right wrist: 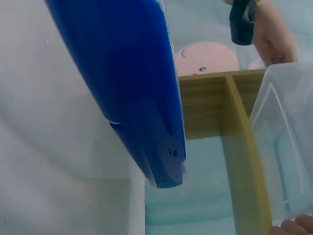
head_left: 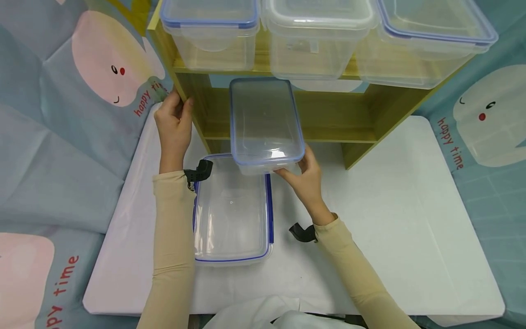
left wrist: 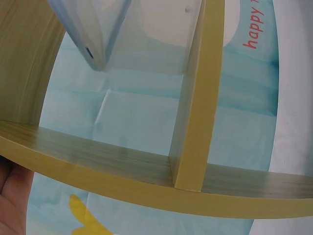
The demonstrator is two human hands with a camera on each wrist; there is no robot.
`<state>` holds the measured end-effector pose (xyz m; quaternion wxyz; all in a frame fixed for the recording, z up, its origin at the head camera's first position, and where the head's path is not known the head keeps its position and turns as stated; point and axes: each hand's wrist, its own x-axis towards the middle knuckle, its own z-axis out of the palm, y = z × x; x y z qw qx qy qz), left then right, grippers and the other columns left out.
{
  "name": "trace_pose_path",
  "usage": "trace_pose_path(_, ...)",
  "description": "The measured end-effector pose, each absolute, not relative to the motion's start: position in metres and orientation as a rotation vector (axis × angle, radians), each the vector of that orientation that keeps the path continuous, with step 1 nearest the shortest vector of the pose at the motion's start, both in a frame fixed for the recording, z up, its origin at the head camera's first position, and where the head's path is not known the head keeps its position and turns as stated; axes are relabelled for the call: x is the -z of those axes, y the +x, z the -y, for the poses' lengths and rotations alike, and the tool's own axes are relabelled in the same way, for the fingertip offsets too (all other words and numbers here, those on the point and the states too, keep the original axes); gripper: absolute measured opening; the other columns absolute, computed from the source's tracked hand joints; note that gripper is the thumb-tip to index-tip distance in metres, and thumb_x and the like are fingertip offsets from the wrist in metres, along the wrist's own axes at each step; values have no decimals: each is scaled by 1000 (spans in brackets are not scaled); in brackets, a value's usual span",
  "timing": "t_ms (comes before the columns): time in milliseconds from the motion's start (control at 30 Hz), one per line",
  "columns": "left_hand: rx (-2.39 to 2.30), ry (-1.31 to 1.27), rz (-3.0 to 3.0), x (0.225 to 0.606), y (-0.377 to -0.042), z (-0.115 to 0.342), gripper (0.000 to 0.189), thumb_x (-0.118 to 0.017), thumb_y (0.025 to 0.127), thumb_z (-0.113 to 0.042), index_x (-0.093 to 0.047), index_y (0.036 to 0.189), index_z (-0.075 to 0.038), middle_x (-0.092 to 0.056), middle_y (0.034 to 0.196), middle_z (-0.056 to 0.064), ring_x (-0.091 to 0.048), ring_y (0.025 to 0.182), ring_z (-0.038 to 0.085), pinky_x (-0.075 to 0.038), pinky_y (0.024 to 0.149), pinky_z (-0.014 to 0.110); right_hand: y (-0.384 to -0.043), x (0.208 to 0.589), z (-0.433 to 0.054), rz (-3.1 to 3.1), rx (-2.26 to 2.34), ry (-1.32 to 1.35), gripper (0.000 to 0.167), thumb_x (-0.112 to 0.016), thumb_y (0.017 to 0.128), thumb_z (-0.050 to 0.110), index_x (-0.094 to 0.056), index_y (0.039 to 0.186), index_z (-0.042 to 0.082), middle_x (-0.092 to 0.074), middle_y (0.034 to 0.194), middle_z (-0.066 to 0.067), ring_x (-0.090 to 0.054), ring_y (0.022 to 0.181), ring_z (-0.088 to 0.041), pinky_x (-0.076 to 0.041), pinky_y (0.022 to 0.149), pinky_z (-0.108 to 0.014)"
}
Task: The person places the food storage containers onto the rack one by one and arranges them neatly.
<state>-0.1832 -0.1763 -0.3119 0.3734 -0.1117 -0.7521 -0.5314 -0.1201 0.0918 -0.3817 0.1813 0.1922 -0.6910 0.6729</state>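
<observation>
My right hand [head_left: 303,180] grips the near right corner of a clear food container [head_left: 267,121] with a pale blue rim on its lid. The container is raised in front of the shelf's middle opening, its far end reaching under the upper board. With thumb and fingers my left hand [head_left: 174,125] holds the left side panel of the wooden shelf [head_left: 197,109]. Its fingers [left wrist: 17,196] show beside the wood in the left wrist view. Below the raised container, a larger clear box [head_left: 232,210] with dark blue clips lies on the white table.
On the upper board stand three lidded clear boxes: a blue-rimmed one [head_left: 213,41] at left, a white-lidded one [head_left: 314,45] in the middle, and another blue-rimmed one [head_left: 431,45] at right. The white table [head_left: 402,228] extends right; printed cloth [head_left: 53,151] hangs around it.
</observation>
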Motion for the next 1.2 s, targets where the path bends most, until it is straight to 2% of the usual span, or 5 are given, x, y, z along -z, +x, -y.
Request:
trace_pose_path(467, 1360, -309, 1928, 312, -182, 176, 22, -54, 93, 0, -60, 109, 13, -64, 104, 22, -62, 94, 10, -52, 85, 27, -142, 376, -64, 1965, -1938, 485, 71, -76, 70, -11, -43, 133, -10, -48, 128, -24, -47, 121, -28, -36, 106, -35)
trace_pose_path(633, 1363, -298, 1930, 313, -183, 177, 21, -54, 93, 0, -60, 109, 13, -64, 102, 21, -60, 89, 7, -52, 80, 21, -137, 355, -55, 2001, -1902, 493, 68, -73, 72, -12, -42, 132, -14, -46, 129, -30, -44, 122, -36, -35, 107, -35)
trace_pose_path(800, 1350, -295, 1939, 314, -184, 177, 21, -55, 93, -1, -60, 109, 12, -64, 101, 21, -60, 88, 6, -52, 78, 19, -132, 345, -52, 2067, -1870, 478, 68, -73, 75, -10, -39, 133, -14, -44, 131, -29, -43, 124, -35, -34, 107, -31)
trace_pose_path(1000, 1351, -312, 1936, 313, -183, 177, 22, -55, 93, -1, -61, 110, 12, -64, 102, 21, -60, 89, 6, -52, 78, 19, -139, 367, -57, 2022, -1755, 529, 69, -75, 73, -8, -42, 133, -12, -48, 128, -25, -46, 121, -30, -37, 105, -37)
trace_pose_path(1200, 1371, -307, 1923, 313, -183, 176, 22, -55, 93, -1, -61, 110, 12, -64, 103, 21, -62, 93, 9, -53, 82, 24, -147, 382, -60, 1909, -1662, 616, 56, -74, 75, -8, -50, 124, -12, -52, 123, -24, -51, 116, -27, -40, 103, -36)
